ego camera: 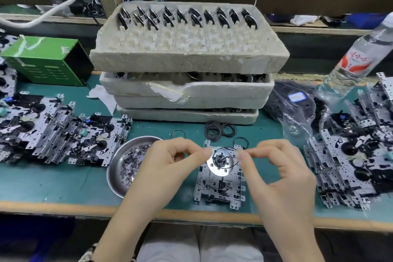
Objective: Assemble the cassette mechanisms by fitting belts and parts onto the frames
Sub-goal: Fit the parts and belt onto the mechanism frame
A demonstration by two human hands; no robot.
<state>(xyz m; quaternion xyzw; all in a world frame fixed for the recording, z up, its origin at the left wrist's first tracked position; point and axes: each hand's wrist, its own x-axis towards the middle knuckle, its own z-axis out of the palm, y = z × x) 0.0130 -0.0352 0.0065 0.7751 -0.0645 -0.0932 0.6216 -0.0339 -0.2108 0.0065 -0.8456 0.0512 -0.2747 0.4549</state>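
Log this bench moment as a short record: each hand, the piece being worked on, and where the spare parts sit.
left hand: pinches belt at disc's left edge
right hand: pinches belt at disc's right edge
workpiece: silver disc seated on frame
spare belts: loose pile behind frame
dish: left of frame, holds washers
foam trays: stacked behind the spare belts

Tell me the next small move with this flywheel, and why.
Probably draw the belt snug round the flywheel: it lies slack across the disc, which the left hand pinches at its left edge above the frame, while the right hand seems to pinch the belt beside the right edge.
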